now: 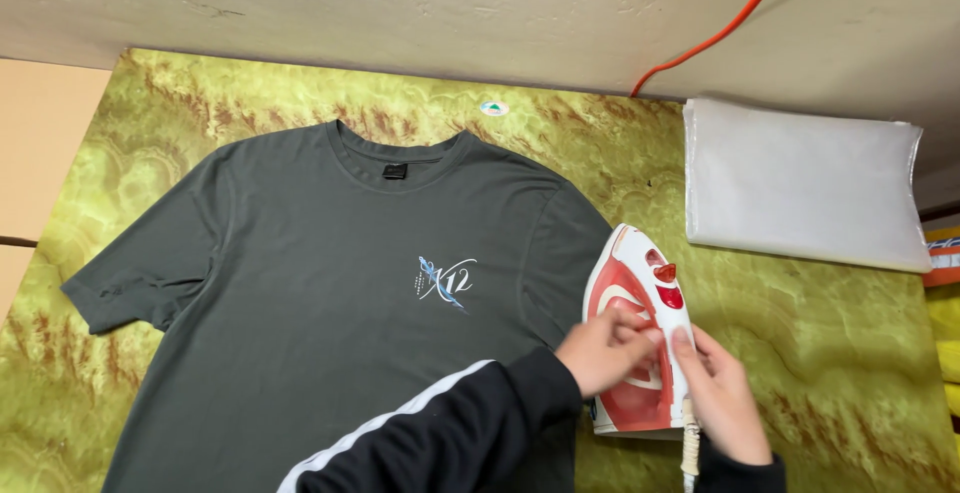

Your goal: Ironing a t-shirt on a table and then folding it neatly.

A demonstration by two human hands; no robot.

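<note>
Holding: both hands are on a red and white steam iron (640,338) at the lower right of the frame.
Left hand: the left hand (603,351) comes in across the shirt from the lower middle in a black sleeve (440,433) with a white stripe; its grip is curled onto the iron's handle, fingers laid over the top.
Right hand: the right hand (722,398) presses against the iron's right edge, fingers wrapped along the side; how firmly this grip clenches I cannot tell.
Hidden: the handle and much of the iron's middle are covered by the fingers, its heel is partly behind the right hand, and the soleplate is not visible.
Cut off: both forearms run out of the bottom edge; the pale cord (689,443) at the iron's heel leaves the frame there too.
Iron: pointed tip aims toward the top of the frame, with red buttons near the tip; it sits just beside the shirt's right sleeve.
Shirt: a dark grey T-shirt (300,293) lies flat, collar toward the top, with a small pale chest print too fine to make out.
Bench: the bench (820,343) has a yellow-green marbled cover.
Around: a stack of clear plastic bags (800,183) at the upper right, an orange cable (720,28) on the wall above.
</note>
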